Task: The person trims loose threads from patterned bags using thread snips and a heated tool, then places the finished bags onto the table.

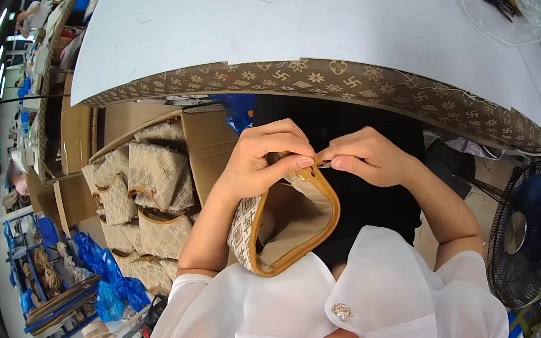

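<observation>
A beige patterned pouch [292, 237] with tan trim hangs at chest height, its mouth open toward the camera and its pale lining showing. My left hand [270, 155] pinches the pouch's upper rim near a gold-coloured zipper end, thumb on top. Close beside it on the right, my right hand [367, 157] has thumb and forefinger pressed together at the same corner. A small thin piece lies between those fingertips, too small to name. The lower part of the pouch rests near my white top.
A white-topped table [305, 9] with a brown patterned edge stands in front. Left, a cardboard box [209, 149] holds several similar beige pouches [156, 173]. A black fan [528, 232] is at right. Blue plastic bags [112, 283] and a rack [47, 277] stand at far left.
</observation>
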A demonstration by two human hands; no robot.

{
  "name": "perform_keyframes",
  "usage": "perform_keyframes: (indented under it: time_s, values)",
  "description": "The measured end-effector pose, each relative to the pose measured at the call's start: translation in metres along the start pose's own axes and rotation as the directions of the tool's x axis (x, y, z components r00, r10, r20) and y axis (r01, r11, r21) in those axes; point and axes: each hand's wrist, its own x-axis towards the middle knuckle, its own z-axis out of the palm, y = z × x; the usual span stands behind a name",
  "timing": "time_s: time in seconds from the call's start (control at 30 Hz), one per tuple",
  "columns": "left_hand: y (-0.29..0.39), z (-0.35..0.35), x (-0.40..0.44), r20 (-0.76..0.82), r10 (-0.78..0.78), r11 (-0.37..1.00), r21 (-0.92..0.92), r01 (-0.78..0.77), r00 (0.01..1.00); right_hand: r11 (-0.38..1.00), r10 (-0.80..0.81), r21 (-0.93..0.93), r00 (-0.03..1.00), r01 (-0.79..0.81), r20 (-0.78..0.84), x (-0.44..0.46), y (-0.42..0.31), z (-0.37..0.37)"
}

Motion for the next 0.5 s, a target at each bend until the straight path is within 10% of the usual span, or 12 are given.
perform_keyframes:
  time_s: [0.5]
  values:
    - [0.002,0.011,-0.004,0.053,0.050,0.990,0.126,-0.056,0.997,0.942,0.018,-0.332,0.976,0.055,0.215,0.007,-0.029,-0.035]
